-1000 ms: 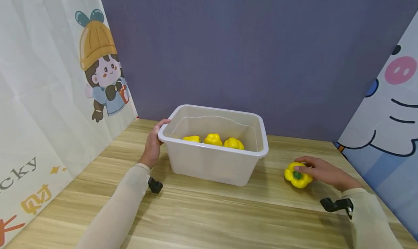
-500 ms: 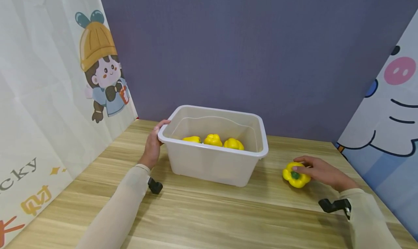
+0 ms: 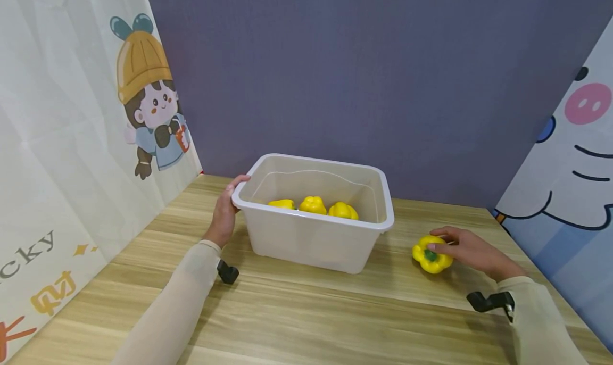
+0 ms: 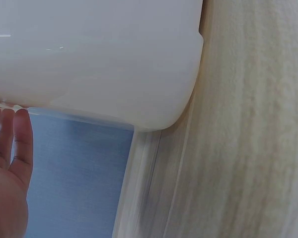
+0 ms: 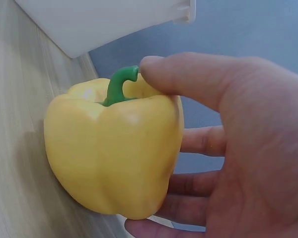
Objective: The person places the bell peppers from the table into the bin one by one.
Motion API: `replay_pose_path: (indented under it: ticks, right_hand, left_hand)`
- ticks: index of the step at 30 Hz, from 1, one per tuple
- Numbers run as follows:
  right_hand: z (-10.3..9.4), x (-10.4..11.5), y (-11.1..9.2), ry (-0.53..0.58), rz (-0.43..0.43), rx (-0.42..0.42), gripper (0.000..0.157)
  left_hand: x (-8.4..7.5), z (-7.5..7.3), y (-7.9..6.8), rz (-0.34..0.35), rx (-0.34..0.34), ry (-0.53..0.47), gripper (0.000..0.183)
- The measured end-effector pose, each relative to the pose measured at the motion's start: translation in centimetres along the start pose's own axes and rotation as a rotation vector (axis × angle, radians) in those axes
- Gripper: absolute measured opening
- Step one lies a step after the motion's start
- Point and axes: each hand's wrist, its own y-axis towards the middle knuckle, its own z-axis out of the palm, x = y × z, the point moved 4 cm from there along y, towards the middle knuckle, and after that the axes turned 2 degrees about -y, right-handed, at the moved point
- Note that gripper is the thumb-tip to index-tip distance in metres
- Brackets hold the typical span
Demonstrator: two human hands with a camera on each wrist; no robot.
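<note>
A beige plastic bin point(image 3: 311, 242) stands on the table with three yellow bell peppers, the middle one point(image 3: 313, 205) among them, showing over its front rim. My left hand point(image 3: 224, 214) holds the bin's left end, one finger lying over the rim. In the left wrist view, straight fingers point(image 4: 23, 136) reach the bin's wall. Right of the bin, my right hand point(image 3: 471, 252) grips another yellow bell pepper point(image 5: 114, 153). Its thumb lies on top by the green stem, and the other fingers are behind, partly hidden. Whether this pepper touches the table, I cannot tell.
The wood-grain table point(image 3: 306, 317) ends at a dark blue-grey back panel point(image 3: 364, 77). Printed cartoon sheets stand on both sides, a white one point(image 3: 62, 115) on the left and a blue-and-white one point(image 3: 570, 195) on the right. Each wrist carries a small black camera mount.
The right hand and its bell pepper have shifted slightly left, closer to the bin. The left hand, the bin and the peppers inside have stayed in place.
</note>
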Motion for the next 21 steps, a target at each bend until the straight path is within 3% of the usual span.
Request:
replay_pose_path:
  ticks: [21]
  right_hand:
    - [-0.42, 0.44, 0.05, 0.018, -0.010, -0.067, 0.079]
  left_hand:
    - [-0.06, -0.07, 0.13, 0.009, 0.012, 0.022, 0.055]
